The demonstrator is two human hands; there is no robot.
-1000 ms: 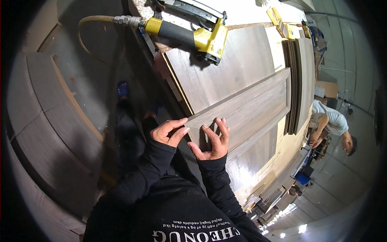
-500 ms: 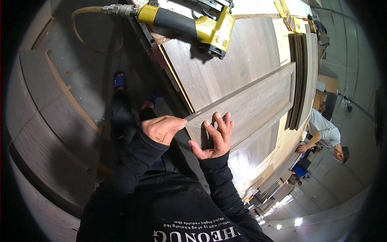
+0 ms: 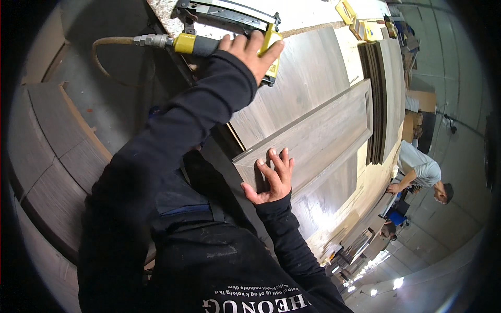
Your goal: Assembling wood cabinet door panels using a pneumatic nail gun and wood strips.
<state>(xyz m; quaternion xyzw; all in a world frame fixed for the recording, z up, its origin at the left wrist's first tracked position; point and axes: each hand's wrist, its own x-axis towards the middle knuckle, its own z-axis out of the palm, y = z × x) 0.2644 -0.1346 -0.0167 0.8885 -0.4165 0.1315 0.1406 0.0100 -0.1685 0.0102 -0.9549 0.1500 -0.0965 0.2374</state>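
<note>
My left hand [image 3: 250, 56] is closed over the body of a yellow and black nail gun [image 3: 206, 46], which lies at the far side of the worktable. Its fingers lap over the tool and the palm side is hidden. My right hand [image 3: 274, 182] rests with spread fingers on the near-left corner of a grey-brown framed wood panel [image 3: 324, 117], its thumb by the end edge. This panel lies on a wider flat board [image 3: 297, 78] of like colour.
An air hose [image 3: 99, 56] runs from the gun over the left edge. Stacked boards [image 3: 391, 99] stand right of the panel, with yellow boxes [image 3: 360, 28] behind. More boards [image 3: 57, 125] are piled at left. A co-worker [image 3: 420, 167] bends over things at right.
My left hand has left the panel's corner and reached away onto the nail gun. The right hand keeps its place on the panel. The view has shifted a little.
</note>
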